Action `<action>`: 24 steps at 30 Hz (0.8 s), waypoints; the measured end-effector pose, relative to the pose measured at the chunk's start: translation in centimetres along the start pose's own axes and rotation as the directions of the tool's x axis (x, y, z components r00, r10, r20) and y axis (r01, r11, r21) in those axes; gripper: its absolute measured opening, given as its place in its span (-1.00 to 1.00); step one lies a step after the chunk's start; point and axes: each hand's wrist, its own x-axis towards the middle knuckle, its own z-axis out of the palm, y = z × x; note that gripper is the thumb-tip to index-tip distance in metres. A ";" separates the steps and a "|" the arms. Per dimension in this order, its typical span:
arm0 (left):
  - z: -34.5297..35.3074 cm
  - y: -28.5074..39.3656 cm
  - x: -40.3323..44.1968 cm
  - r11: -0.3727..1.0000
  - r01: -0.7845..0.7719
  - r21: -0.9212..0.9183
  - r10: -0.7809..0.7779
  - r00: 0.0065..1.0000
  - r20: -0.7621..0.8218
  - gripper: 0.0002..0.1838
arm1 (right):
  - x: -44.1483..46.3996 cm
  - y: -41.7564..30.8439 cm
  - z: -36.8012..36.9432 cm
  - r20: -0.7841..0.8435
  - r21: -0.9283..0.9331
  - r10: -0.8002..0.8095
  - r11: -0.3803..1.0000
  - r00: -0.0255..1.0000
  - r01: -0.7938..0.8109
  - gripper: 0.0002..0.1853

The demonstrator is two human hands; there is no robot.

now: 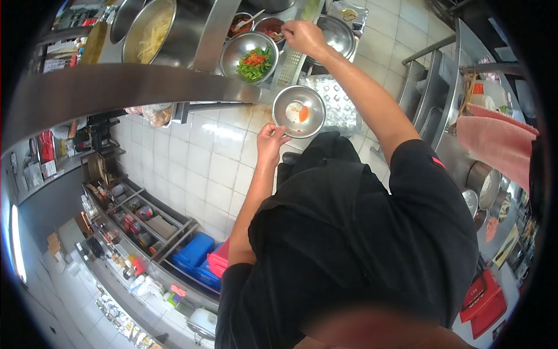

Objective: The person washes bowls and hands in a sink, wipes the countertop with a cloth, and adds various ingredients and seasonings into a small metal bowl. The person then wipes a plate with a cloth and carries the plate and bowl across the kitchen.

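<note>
My left hand (270, 143) grips the near rim of a small metal bowl (317, 103), thumb and fingers closed on its edge. Inside the bowl lie a white substance (292, 111) and an orange one (303, 113). My right hand (304, 39) is stretched forward beside a small bowl of red pieces (271, 32). Its fingers are pinched together, and whatever they hold is too small to make out. Left of that hand sits a larger metal bowl (231, 56) of chopped green and orange vegetables (256, 61).
A large pot (164, 13) of pale yellow strips stands at the upper left. Another metal bowl (343, 35) is right of my right hand. A metal rail (128, 84) crosses the left side. Pink towels (494, 136) hang at the right counter.
</note>
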 end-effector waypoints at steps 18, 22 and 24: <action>-0.3 -0.6 -0.1 1.000 -0.017 -0.022 0.017 1.000 0.026 -0.87 | 4.0 4.8 1.7 0.346 0.316 0.109 0.922 0.932 -0.225 -0.78; -0.2 -0.5 -0.2 1.000 -0.012 -0.010 0.013 1.000 0.020 -0.88 | 4.2 6.1 3.0 0.319 0.505 0.287 0.755 0.903 -0.418 -0.80; -0.1 -0.5 -0.1 1.000 -0.013 -0.012 0.013 1.000 0.023 -0.88 | 3.9 6.2 2.4 0.339 0.549 0.378 0.664 0.862 -0.507 -0.81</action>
